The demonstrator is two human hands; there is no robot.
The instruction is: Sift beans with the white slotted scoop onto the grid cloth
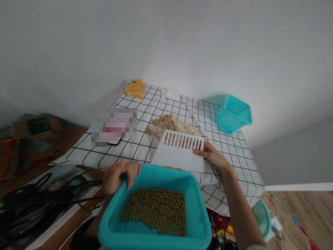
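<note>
My left hand [118, 176] is closed over the far left rim of a teal plastic tub [200, 222], which is held below the table's near edge. A layer of tan beans [157, 210] covers the tub's bottom. My right hand [212, 155] grips the right edge of a white slotted scoop [179, 152]. The scoop lies on the checked tablecloth [223, 146] and tilts toward the tub. A few beans sit at the scoop's lower edge. Beyond the scoop, a pile of beans mixed with white grains [170, 125] lies on the cloth.
A second teal basket [232, 113] lies tipped at the table's far right. A yellow cloth [135, 88] and a white scrap [169, 93] lie at the far edge. A phone [114, 129] rests on the left. Black cables [41, 198] crowd the floor at left.
</note>
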